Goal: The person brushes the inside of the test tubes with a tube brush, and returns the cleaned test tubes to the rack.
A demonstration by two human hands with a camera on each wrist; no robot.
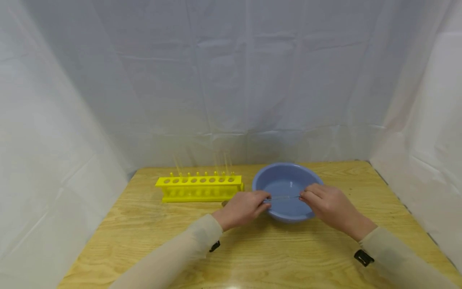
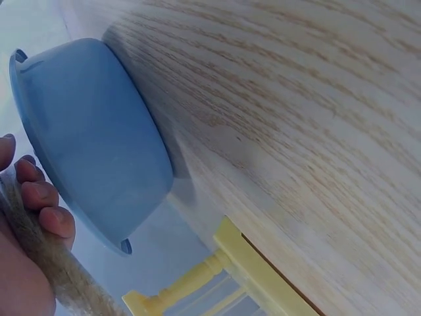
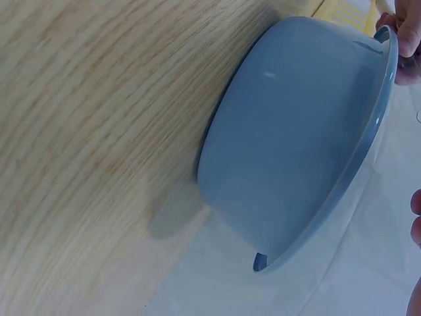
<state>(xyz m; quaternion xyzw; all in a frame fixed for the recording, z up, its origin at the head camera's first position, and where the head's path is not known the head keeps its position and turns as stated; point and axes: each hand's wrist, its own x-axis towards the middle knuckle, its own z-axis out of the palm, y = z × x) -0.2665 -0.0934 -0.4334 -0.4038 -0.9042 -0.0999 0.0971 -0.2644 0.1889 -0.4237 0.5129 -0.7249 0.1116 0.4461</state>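
My left hand [image 1: 242, 208] grips a clear glass test tube [image 1: 282, 198] above the near side of a blue basin [image 1: 286, 209]. A test tube brush with tan bristles [image 2: 69, 276] runs along inside the tube, through my left hand's grasp. The bristly end sticks out beyond the hand toward the yellow rack. My right hand [image 1: 330, 204], over the basin's right rim, pinches the thin wire handle of the brush near the tube's mouth. In the right wrist view only some right fingers [image 3: 416, 217] show at the edge.
A yellow test tube rack [image 1: 200, 181] stands left of the basin, with several clear test tubes [image 1: 227, 162] upright at its back. Both stand on a wooden table [image 1: 288, 257]. White sheeting [image 1: 234, 80] encloses the back and sides.
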